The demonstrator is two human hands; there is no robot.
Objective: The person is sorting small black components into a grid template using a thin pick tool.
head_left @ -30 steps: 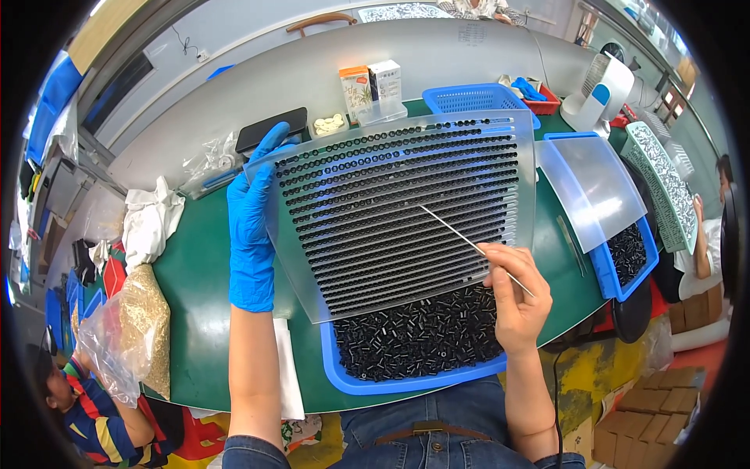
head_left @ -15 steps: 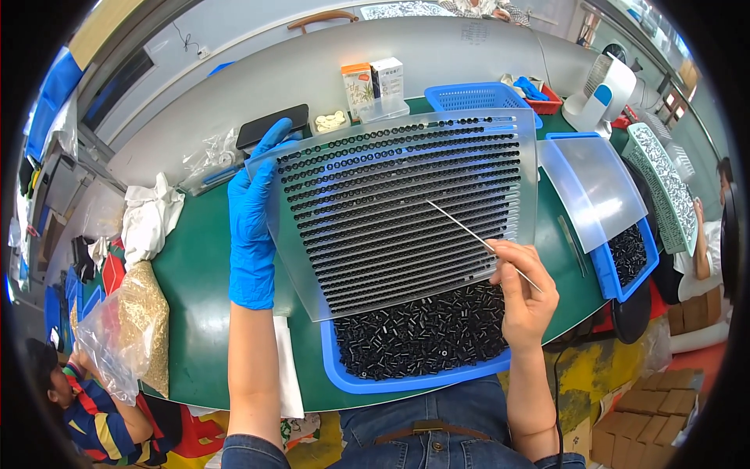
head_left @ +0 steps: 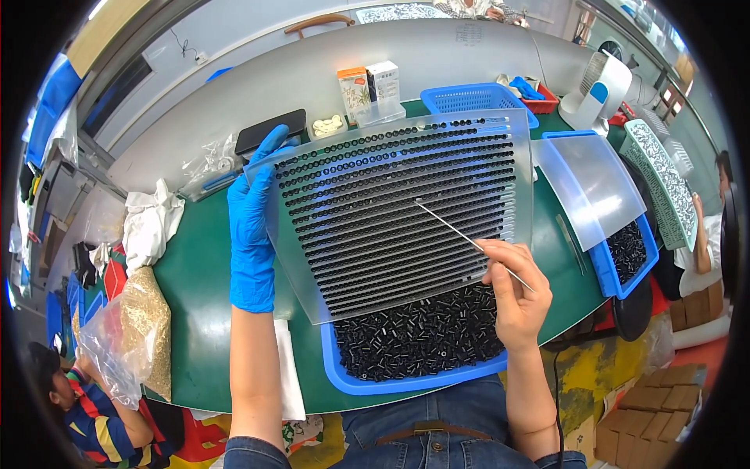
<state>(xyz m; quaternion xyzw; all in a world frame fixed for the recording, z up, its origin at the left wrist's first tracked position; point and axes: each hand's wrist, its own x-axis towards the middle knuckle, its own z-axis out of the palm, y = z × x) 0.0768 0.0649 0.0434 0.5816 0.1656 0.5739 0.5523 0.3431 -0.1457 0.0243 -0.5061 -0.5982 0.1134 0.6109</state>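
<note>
My left hand (head_left: 251,223), in a blue glove, grips the upper left edge of a translucent plastic plate (head_left: 283,270). Rows of small black cylindrical parts (head_left: 391,227) line the plate, which is tilted over a blue tub (head_left: 331,367). Short black pieces (head_left: 418,336) fill that tub in a loose heap. My bare right hand (head_left: 517,291) pinches a thin metal rod (head_left: 457,231) between thumb and fingers. The rod's tip lies over the rows near the middle of the plate; whether it touches a part is too small to tell.
To the right stands a second blue tub (head_left: 625,291) of black pieces, partly under a translucent sheet (head_left: 598,191). A blue basket (head_left: 476,99), two small boxes (head_left: 369,90) and a black tray (head_left: 269,131) are at the back. A bag of golden pieces (head_left: 148,328) sits left.
The rod's tip has shifted slightly left along the rows, and my right hand has moved a little left with it. My left hand still holds the plate.
</note>
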